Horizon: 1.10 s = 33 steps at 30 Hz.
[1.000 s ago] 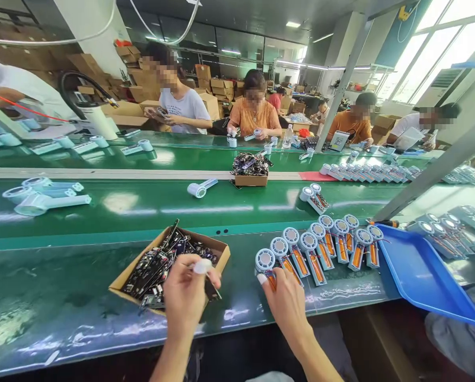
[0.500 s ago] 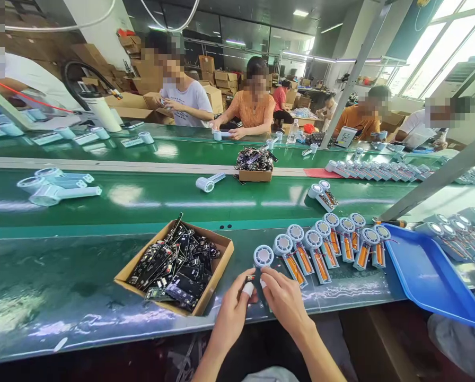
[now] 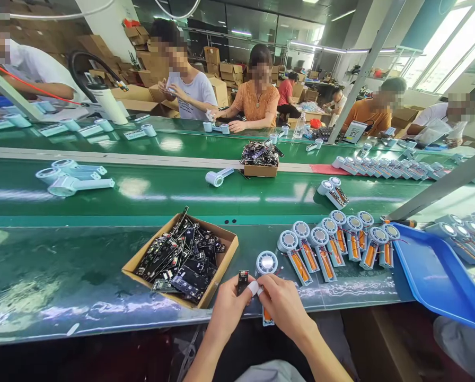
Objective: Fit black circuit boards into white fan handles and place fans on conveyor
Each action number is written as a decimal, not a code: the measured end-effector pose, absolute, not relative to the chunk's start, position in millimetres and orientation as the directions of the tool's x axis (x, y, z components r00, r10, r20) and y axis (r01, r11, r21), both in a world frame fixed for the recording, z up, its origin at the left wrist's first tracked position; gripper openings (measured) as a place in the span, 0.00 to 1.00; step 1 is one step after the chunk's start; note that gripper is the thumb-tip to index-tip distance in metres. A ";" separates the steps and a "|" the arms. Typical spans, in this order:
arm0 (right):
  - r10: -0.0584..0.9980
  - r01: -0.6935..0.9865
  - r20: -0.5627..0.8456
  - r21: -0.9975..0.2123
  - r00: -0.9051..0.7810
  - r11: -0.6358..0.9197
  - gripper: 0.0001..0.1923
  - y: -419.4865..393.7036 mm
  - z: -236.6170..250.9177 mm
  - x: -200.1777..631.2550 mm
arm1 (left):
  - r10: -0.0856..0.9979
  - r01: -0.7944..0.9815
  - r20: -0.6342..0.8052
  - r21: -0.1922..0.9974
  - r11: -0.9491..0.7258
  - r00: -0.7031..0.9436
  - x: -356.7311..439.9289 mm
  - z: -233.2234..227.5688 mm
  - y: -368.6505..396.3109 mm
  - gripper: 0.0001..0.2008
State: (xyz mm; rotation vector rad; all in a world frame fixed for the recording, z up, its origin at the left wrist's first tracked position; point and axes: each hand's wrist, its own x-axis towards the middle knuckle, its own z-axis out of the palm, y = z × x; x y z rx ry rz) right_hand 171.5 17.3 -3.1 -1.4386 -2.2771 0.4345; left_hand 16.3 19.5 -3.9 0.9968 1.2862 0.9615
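We pinch a small black board point(image 3: 243, 279) upright in our left hand point(image 3: 227, 310); our right hand point(image 3: 283, 307) closes on the fan point(image 3: 266, 270) at six o'clock, the box point(image 3: 221, 265) at nine

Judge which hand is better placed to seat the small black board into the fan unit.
Left, probably. The left hand already pinches the black circuit board upright beside the fan unit, while the right hand rests on that unit's handle, steadying it.

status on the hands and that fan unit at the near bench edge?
Left hand pinching a small black circuit board. Right hand on the fan unit. Cardboard box of boards close left, nothing between.
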 end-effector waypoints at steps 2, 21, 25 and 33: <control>0.911 0.739 0.194 -0.535 -0.363 0.408 0.12 15.8 -4.5 172.6 | 0.947 -0.107 -0.320 0.942 0.319 0.009 19.2 -11.2 19.3 0.13; 0.826 0.853 0.405 -0.178 -0.391 0.491 0.10 12.0 0.6 166.6 | 0.976 0.254 -0.215 0.947 0.198 0.039 17.1 -22.2 1.2 0.18; 0.844 0.871 0.355 -0.137 -0.402 0.472 0.09 13.0 6.6 162.4 | 0.998 0.429 -0.047 0.903 0.029 0.031 19.8 -19.8 -0.6 0.18; 0.893 0.883 0.241 -0.194 -0.379 0.427 0.10 14.7 8.8 159.3 | 0.938 0.649 0.308 0.684 -0.333 0.156 16.0 -35.6 -3.5 0.16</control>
